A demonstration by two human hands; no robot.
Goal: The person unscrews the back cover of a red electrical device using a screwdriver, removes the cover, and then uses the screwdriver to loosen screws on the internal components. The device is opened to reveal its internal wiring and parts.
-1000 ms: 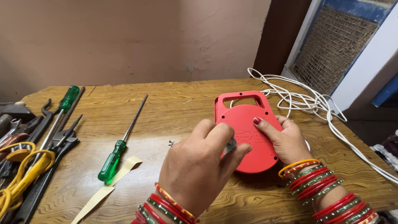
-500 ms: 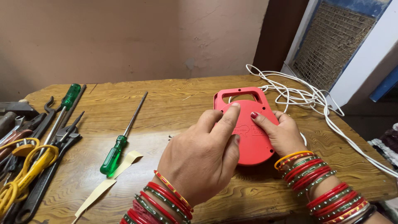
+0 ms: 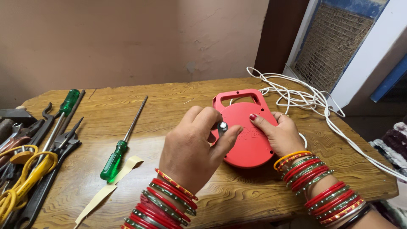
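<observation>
My left hand (image 3: 190,148) pinches a small metal nut (image 3: 222,126) between thumb and forefinger, over the left edge of the red case (image 3: 248,135). My right hand (image 3: 277,133) lies open on the case's right side, fingers flat, steadying it on the table (image 3: 178,101). A white cable (image 3: 305,99) coils far right; a green screwdriver (image 3: 121,146) lies left.

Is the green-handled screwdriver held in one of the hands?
No, the green-handled screwdriver lies on the wooden table, apart from the left hand.
</observation>
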